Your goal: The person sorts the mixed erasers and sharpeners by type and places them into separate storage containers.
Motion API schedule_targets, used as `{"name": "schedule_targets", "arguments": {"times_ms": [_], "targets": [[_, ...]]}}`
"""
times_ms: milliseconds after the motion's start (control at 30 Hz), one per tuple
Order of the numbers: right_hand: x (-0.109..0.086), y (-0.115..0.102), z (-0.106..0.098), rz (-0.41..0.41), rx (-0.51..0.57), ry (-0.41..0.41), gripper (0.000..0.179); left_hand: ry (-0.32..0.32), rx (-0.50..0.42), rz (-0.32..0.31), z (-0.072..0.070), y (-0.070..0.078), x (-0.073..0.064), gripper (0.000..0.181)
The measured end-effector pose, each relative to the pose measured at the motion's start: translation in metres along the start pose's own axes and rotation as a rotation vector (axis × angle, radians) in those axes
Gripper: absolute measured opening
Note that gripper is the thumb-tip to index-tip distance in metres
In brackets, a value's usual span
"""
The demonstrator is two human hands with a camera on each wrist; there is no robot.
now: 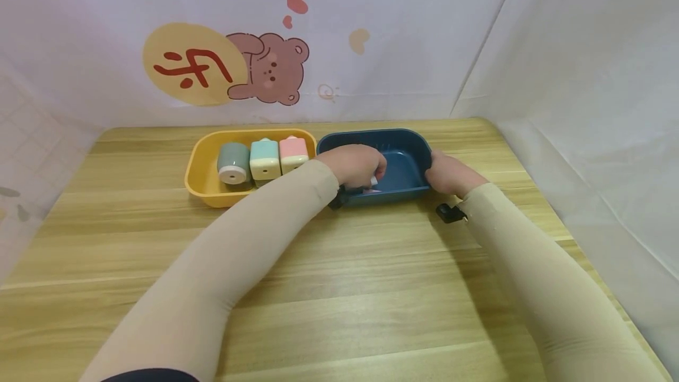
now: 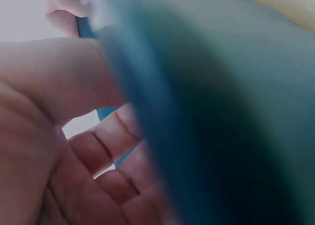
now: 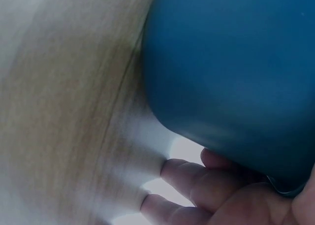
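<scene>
My left hand (image 1: 354, 165) reaches over the near left part of a dark blue plastic basket (image 1: 404, 194), its fingers curled down inside. A small white thing (image 1: 373, 181) shows at its fingertips, with a bit of pink just below; the hand hides the rest, so I cannot tell its kind. In the left wrist view the basket's blurred wall (image 2: 206, 116) covers the fingertips. My right hand (image 1: 451, 174) holds the basket's right end. The right wrist view shows its fingers (image 3: 197, 185) along the outside of the blue wall (image 3: 231, 72), thumb by the rim.
Left of the blue basket stands a yellow basket (image 1: 193, 178). In it are a grey-green rounded piece (image 1: 233, 155), a teal-and-cream boxy piece (image 1: 264, 151) and a pink-and-cream one (image 1: 293, 147). The wooden table (image 1: 361, 287) meets a printed white curtain (image 1: 403, 46) behind.
</scene>
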State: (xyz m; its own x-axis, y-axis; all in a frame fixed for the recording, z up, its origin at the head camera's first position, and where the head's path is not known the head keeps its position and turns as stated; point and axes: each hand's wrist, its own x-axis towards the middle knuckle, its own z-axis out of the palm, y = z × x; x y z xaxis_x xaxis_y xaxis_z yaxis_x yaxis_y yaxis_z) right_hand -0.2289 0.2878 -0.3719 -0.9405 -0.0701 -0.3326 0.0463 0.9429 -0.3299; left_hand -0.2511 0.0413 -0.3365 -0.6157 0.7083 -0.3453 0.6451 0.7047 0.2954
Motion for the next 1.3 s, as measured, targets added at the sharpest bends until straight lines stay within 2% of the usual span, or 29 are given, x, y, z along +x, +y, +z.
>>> {"name": "schedule_targets", "arguments": {"times_ms": [367, 533, 633, 767, 933, 1100, 1300], "targets": [[0.000, -0.002, 0.001, -0.006, -0.011, -0.013, 0.059, -0.041, -0.007, -0.040, -0.001, -0.002, -0.003, 0.028], [0.001, -0.002, 0.002, -0.011, -0.026, -0.025, 0.061, 0.019, -0.027, -0.042, -0.012, -0.005, -0.015, 0.033], [0.002, -0.002, 0.002, -0.013, -0.023, -0.023, 0.061, 0.066, -0.058, -0.041, -0.025, -0.008, -0.031, 0.037], [-0.001, -0.001, -0.001, -0.009, -0.016, -0.029, 0.062, 0.127, -0.072, -0.062, -0.044, -0.016, -0.060, 0.040], [-0.003, 0.003, -0.004, -0.002, -0.022, -0.024, 0.064, 0.186, -0.065, -0.102, -0.055, -0.035, -0.094, 0.042], [-0.002, 0.004, -0.004, -0.019, -0.038, -0.018, 0.060, 0.218, -0.086, -0.143, -0.050, -0.057, -0.129, 0.043], [-0.001, -0.002, 0.000, -0.041, -0.046, -0.030, 0.058, 0.259, -0.015, -0.161, -0.026, -0.074, -0.170, 0.041]]}}
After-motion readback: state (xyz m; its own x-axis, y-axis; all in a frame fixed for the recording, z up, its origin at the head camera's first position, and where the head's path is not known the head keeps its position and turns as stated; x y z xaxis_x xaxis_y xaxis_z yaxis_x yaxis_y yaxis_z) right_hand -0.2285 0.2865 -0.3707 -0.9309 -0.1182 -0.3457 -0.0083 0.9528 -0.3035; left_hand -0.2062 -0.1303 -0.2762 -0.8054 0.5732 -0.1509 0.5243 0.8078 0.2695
